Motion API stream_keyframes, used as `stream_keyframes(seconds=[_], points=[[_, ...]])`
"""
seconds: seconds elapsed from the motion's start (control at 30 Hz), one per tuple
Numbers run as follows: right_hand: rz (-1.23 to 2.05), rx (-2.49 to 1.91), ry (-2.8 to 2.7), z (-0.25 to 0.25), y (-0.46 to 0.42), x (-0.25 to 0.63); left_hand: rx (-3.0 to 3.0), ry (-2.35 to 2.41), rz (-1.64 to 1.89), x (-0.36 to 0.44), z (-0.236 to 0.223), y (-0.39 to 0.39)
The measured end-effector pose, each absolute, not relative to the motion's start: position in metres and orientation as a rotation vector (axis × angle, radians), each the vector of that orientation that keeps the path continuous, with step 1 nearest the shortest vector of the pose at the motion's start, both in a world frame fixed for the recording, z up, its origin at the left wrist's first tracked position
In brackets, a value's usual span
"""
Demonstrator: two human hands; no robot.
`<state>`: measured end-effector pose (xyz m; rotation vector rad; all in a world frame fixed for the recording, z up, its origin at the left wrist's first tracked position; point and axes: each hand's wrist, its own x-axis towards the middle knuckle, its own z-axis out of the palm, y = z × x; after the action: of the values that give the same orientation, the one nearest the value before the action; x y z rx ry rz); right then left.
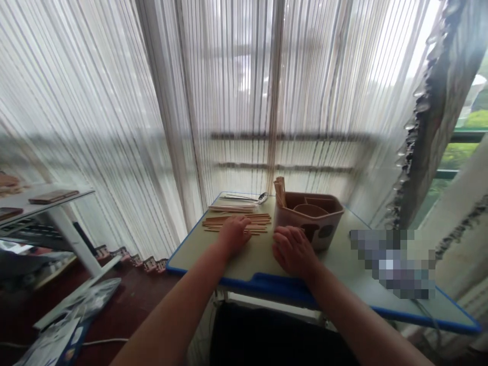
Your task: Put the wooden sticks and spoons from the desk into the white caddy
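On the pale tabletop [337, 269], toward its left edge, the left hand [233, 235] covered slender brown sticks [214, 222]; the right hand [293, 249] adjoined a pinkish-brown compartmented holder [319, 223]. Neither grip was discernible.

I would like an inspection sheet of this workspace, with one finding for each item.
Surface: pale table with a blue edge.
Job's things: loose brown sticks lie beside a container; more sticks stand at its left end.
Clutter: paler sticks and a ladle-like utensil lie farther back; a pixelated object lies right.
Hands: left hand at the loose sticks, right hand by the container's front; grip cannot be told.
Cables: thin cord over the table's front edge, right; white cable low down, left.
Surroundings: striped curtain ahead; phone-like objects, left.
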<state>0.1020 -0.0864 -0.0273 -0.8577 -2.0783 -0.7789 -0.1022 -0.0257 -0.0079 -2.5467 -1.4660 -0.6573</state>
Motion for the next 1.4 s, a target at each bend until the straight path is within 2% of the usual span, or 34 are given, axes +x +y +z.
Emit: stream_keyframes(seconds=[0.1,0.27,0.6,0.83,1.0,1.27,1.4], points=[[-0.759,-0.922,-2.074,-0.028,-0.085,0.100,-2.460,-1.522,-0.737,-0.098,-0.019,-0.028],[-0.763,-1.012,-2.051,-0.029,-0.085,0.100,-2.450,-1.470,-0.646,-0.089,-0.028,-0.034],[-0.832,-1.095,-2.107,-0.024,-0.087,0.086,-2.623,-1.294,-0.723,-0.098,-0.026,-0.039],[-0.852,-1.203,-2.051,-0.025,-0.093,0.089,-2.570,-1.467,-0.768,-0.104,-0.021,-0.047],[-0.844,-1.238,-2.013,-0.026,-0.097,0.094,-2.442,-1.606,-0.669,-0.105,-0.025,-0.044],[-0.877,-1.303,-1.902,-0.027,-0.100,0.102,-2.560,-1.369,-0.740,-0.105,-0.027,-0.046],[-0.851,-1.291,-1.927,-0.027,-0.101,0.102,-2.498,-1.449,-0.788,-0.107,-0.026,-0.046]])
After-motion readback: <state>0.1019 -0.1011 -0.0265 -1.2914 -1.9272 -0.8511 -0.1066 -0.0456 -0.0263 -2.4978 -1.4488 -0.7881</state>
